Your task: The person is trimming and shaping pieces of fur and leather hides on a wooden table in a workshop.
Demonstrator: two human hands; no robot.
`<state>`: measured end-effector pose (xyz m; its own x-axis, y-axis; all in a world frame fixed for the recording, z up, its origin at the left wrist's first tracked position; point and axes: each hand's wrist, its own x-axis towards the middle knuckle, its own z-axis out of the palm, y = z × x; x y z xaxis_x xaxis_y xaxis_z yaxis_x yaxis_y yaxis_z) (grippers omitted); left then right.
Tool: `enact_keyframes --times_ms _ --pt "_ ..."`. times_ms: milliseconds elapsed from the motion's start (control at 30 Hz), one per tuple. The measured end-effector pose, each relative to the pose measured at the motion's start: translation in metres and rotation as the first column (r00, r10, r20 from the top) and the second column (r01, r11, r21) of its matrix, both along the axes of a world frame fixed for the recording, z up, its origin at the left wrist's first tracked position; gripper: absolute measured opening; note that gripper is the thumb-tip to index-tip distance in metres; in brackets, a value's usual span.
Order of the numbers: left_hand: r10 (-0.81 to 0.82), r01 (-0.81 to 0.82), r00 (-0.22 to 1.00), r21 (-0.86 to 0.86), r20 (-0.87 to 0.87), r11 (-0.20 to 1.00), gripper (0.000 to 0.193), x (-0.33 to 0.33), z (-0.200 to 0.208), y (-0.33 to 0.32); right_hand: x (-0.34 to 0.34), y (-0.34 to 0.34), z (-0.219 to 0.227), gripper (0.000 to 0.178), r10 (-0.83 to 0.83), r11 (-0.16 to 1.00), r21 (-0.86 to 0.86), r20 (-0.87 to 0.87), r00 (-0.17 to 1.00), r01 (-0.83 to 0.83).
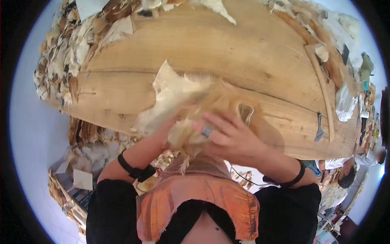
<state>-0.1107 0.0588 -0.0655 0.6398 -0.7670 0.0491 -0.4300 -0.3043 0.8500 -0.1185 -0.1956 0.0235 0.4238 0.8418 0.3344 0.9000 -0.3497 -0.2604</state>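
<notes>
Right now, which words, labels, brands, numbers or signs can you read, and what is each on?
No readable text in view.
Hide: no print visible.
Orange apron: dark marks by its lower right edge, too small to read.
Ring on the right hand: patterned, no legible characters.

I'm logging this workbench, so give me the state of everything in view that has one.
Wooden table, crossed by dark seams
Pale hide, lying spread, ragged-edged
Left hand, blurred, grip unclear
Right hand, fingers extended over tan fur
Grey tool, lying flat, untouched
Wooden strip, lying beside the tool
Hide scraps, heaped at the left
</notes>
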Motion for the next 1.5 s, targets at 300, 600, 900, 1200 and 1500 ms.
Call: enact_keyframes --times_ms 300,600,900,1200,1500 --pt "-0.154 0.068 0.953 0.313 0.261 0.947 0.069 0.007 0.000 0.001 -0.010 -0.058 -0.061 0.028 -0.041 0.999 0.011 0.247 0.968 0.039" --pt "-0.229 0.060 0.879 0.379 0.418 0.923 0.074 0.005 0.024 -0.008 0.026 -0.014 -0.018 0.059 -0.707 0.707 0.052 0.029 0.707 0.705" --pt "0.130 -0.375 0.771 0.279 0.623 0.884 0.072 0.031 0.020 -0.011 0.022 -0.004 -0.057 0.071 -0.687 0.709 -0.211 0.005 0.727 0.672" --pt "0.017 -0.290 0.822 0.392 0.569 0.873 0.078 -0.014 0.019 0.010 -0.012 -0.033 -0.084 0.074 -0.653 0.725 -0.299 -0.013 0.757 0.620" --pt "-0.036 -0.087 0.920 0.294 0.389 0.952 0.075 0.055 0.031 -0.020 0.114 -0.092 -0.062 0.048 -0.911 0.406 -0.223 -0.172 0.374 0.886"
